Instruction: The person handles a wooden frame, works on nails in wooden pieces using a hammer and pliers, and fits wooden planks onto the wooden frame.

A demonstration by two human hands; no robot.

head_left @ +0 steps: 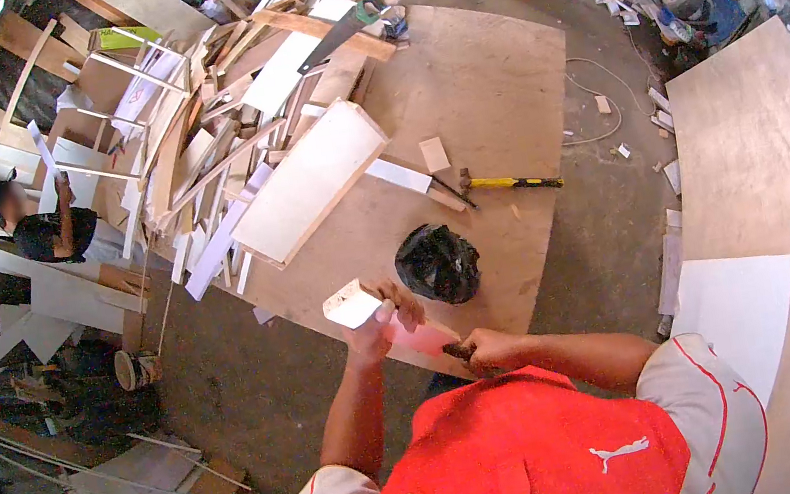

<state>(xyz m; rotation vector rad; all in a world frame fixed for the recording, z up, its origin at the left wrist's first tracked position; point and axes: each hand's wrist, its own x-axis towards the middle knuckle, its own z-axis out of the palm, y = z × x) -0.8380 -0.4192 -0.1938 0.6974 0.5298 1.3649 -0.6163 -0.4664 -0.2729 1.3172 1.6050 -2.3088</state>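
My left hand [387, 317] is closed around a short wooden piece [353, 304] with a white face, held over the near edge of the plywood table [483, 83]. The piece slants down toward my right hand [488, 349], which is closed on a small dark object [457, 350] at its lower end; I cannot make out what it is. Just beyond my hands sits a black plastic bag [438, 263]. A hammer with a yellow handle [515, 182] lies farther back on the table.
A large heap of wood strips [228, 139] covers the table's left side, with a handsaw [331, 41] on top. A pale wooden box [310, 183] lies in front. Another person [54, 229] is at the left. Plywood sheets [755, 146] stand at the right.
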